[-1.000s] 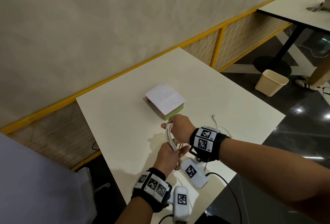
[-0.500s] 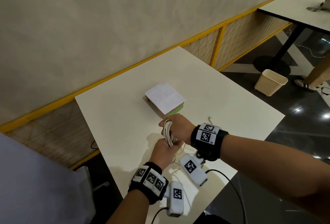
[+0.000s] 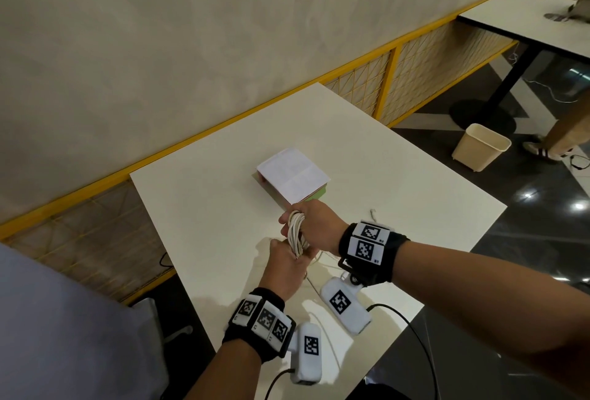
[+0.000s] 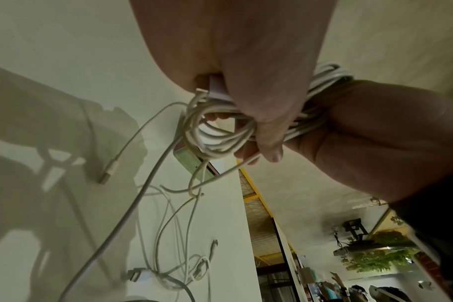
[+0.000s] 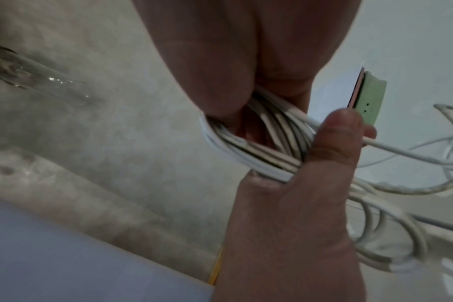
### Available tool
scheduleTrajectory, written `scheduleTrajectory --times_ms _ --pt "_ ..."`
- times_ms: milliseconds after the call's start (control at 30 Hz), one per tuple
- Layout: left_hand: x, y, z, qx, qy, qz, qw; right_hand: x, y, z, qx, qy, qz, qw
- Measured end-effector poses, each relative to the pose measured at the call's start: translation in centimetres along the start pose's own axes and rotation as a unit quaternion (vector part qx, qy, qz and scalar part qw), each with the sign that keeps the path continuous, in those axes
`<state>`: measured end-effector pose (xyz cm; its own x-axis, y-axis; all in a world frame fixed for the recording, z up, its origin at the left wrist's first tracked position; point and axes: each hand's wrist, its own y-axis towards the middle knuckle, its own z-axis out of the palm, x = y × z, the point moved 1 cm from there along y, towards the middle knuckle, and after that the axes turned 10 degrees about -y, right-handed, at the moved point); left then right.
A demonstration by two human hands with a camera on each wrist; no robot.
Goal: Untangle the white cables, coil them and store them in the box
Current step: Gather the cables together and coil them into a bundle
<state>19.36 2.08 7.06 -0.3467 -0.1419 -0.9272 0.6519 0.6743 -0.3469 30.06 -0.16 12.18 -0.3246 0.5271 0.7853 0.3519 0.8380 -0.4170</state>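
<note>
A coil of white cable [image 3: 295, 233] [image 4: 220, 132] [image 5: 259, 143] is held up over the white table [image 3: 207, 208]. My right hand [image 3: 314, 227] grips its upper end; my left hand [image 3: 287, 264] grips its lower end from below. Loose white cables [image 4: 168, 235] with plugs trail from the coil and lie tangled on the table under my hands. The box [image 3: 292, 176], green with a white lid, sits just beyond my right hand; its green side [image 5: 370, 98] shows in the right wrist view.
A yellow-framed mesh railing [image 3: 392, 77] runs along the wall behind the table. A beige waste bin [image 3: 480, 146] stands on the dark floor at right, near a second table [image 3: 526, 16] and another person's leg [image 3: 568, 131].
Both hands with the coil have drifted slightly left and toward the box. The coil has grown tighter and stands more upright between them.
</note>
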Motion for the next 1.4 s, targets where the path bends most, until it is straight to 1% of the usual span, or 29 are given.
scheduleTrajectory --times_ms 67,133,167,333,433,500,633,733,800,867,933,1000,1033,1100,1167,1200,1233,1300,1367,1400 --pt "-0.4 -0.1 -0.3 -0.017 0.027 0.01 0.999 0.3 0.0 -0.1 -0.009 -0.049 -0.037 0.998" --pt "-0.8 -0.3 -0.5 -0.022 0.026 0.008 0.999 0.7 -0.1 -0.3 -0.011 -0.102 -0.065 0.993" --pt "-1.0 -0.4 -0.6 -0.028 0.024 0.011 0.999 1.0 -0.2 -0.4 -0.011 -0.109 -0.072 0.991" --pt "-1.6 -0.4 -1.1 -0.035 0.05 0.023 0.998 1.4 0.6 -0.5 -0.023 -0.149 -0.086 0.985" --pt "-1.9 -0.5 -1.3 -0.046 0.053 0.009 0.998 1.7 0.8 -0.7 -0.021 -0.165 -0.102 0.981" --pt "-2.0 -0.7 -1.5 -0.041 0.057 0.003 0.998 1.8 0.9 -0.8 -0.018 -0.189 -0.115 0.975" --pt "-1.6 -0.6 -1.6 -0.016 0.068 0.021 0.997 1.4 1.3 -0.6 -0.008 -0.208 -0.123 0.97" --pt "-0.9 -0.2 -1.7 0.035 0.01 0.027 0.999 1.3 1.3 -0.5 0.005 -0.18 -0.117 0.977" --pt "-0.8 -0.2 -1.7 0.036 -0.007 0.016 0.999 1.8 0.9 -0.8 0.027 -0.161 -0.123 0.979" --pt "-1.0 -0.2 -1.5 0.011 -0.06 0.013 0.998 1.7 0.9 -1.3 0.046 -0.145 -0.126 0.98" --pt "-1.1 -0.4 -1.5 -0.037 -0.145 0.005 0.989 0.8 0.7 -1.6 0.083 -0.052 -0.102 0.99" --pt "-1.0 -0.2 -1.9 -0.091 -0.202 0.005 0.975 -0.9 0.4 -1.4 0.145 0.042 -0.068 0.986" --pt "-0.9 -0.2 -2.1 -0.109 -0.225 0.008 0.968 -1.9 0.1 -1.0 0.183 0.049 -0.061 0.98" --pt "-1.2 0.2 -2.2 -0.118 -0.3 0.021 0.946 -3.4 -0.4 0.0 0.239 -0.021 -0.067 0.968" --pt "-1.8 0.5 -2.0 -0.107 -0.383 0.014 0.917 -4.5 -0.5 1.1 0.233 -0.13 -0.108 0.958" --pt "-2.2 0.6 -1.9 -0.099 -0.412 0.012 0.906 -4.7 -0.5 1.6 0.209 -0.166 -0.116 0.957" --pt "-2.6 0.6 -1.7 -0.091 -0.437 0.013 0.895 -4.8 -0.5 2.0 0.181 -0.168 -0.113 0.963" --pt "-2.9 0.8 -2.0 -0.09 -0.46 0.015 0.883 -5.3 -0.5 2.2 0.158 -0.122 -0.095 0.975" --pt "-2.8 1.1 -2.9 -0.103 -0.459 0.012 0.883 -6.2 -0.6 2.1 0.173 -0.1 -0.05 0.979" --pt "-2.7 1.2 -3.5 -0.112 -0.456 0.011 0.883 -6.5 -0.7 1.8 0.174 -0.118 -0.032 0.977"
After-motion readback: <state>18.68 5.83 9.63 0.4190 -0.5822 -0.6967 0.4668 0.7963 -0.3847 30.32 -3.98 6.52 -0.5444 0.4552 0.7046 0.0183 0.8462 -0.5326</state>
